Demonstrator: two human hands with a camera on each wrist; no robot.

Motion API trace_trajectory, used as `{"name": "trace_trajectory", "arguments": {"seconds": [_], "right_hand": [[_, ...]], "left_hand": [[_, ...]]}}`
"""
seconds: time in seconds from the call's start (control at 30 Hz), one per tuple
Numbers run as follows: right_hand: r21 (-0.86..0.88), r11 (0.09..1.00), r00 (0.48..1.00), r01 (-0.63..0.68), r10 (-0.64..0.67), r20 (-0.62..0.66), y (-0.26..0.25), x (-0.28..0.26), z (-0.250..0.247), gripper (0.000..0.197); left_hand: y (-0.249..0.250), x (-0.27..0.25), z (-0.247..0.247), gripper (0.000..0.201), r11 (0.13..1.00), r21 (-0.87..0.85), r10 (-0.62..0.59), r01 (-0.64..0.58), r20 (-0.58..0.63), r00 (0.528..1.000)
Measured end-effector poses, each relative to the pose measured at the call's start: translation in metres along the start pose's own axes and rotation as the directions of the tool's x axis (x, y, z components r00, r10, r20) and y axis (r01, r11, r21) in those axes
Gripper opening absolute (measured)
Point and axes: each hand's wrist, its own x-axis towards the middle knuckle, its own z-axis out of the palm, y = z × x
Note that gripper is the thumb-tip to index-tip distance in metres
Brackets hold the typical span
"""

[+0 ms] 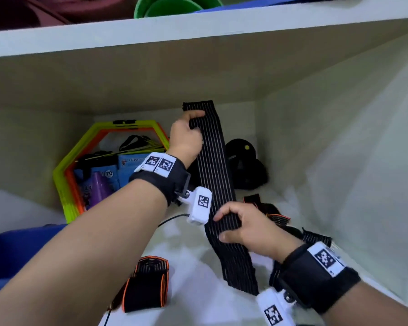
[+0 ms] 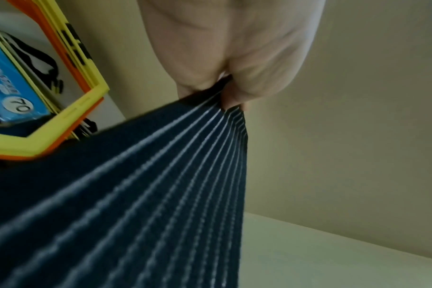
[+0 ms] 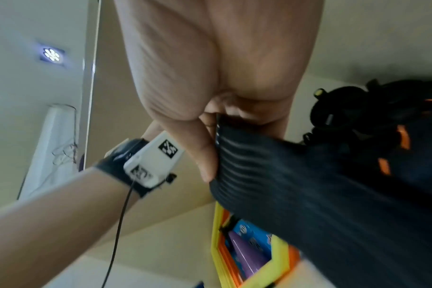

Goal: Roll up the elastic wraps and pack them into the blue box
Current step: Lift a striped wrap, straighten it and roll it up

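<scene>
Striped elastic wrap (image 1: 218, 184) held taut above the shelf floor (image 1: 191, 255), left hand (image 1: 186, 140) pinching its far end, right hand (image 1: 250, 228) clamped mid-length; looks light, limp, stretchy, best rolled from an end.

Hexagon frames (image 1: 64, 175) crowd shelf's left; black gear (image 1: 245, 165) blocks back.
</scene>
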Motion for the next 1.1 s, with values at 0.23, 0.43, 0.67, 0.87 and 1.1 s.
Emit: {"name": "trace_trajectory", "arguments": {"seconds": [0.23,0.43,0.67,0.87,1.1], "right_hand": [[0.159,0.949,0.95,-0.271,0.237,0.205,0.042,-0.055,0.046,0.037],[-0.156,0.934,0.925,-0.321,0.344,0.158,0.053,-0.073,0.063,0.029],[-0.51,0.836,0.963,-0.203,0.265,0.05,0.043,-0.078,0.066,0.029],[-0.605,0.774,0.95,-0.188,0.3,0.089,0.043,-0.078,0.067,0.037],[-0.574,0.806,0.947,-0.146,0.281,0.154,0.05,-0.077,0.057,0.058]], "left_hand": [[-0.068,0.017,-0.011,0.042,0.965,0.228,-0.131,0.129,-0.007,0.991],[-0.143,0.008,-0.006,0.025,0.847,0.451,-0.349,0.281,0.073,0.934],[-0.204,-0.014,0.003,0.023,0.717,0.601,-0.542,0.352,0.164,0.824],[-0.233,-0.026,0.013,0.029,0.635,0.709,-0.584,0.308,0.179,0.792],[-0.22,-0.03,0.016,0.03,0.702,0.668,-0.519,0.246,0.244,0.819]]}}
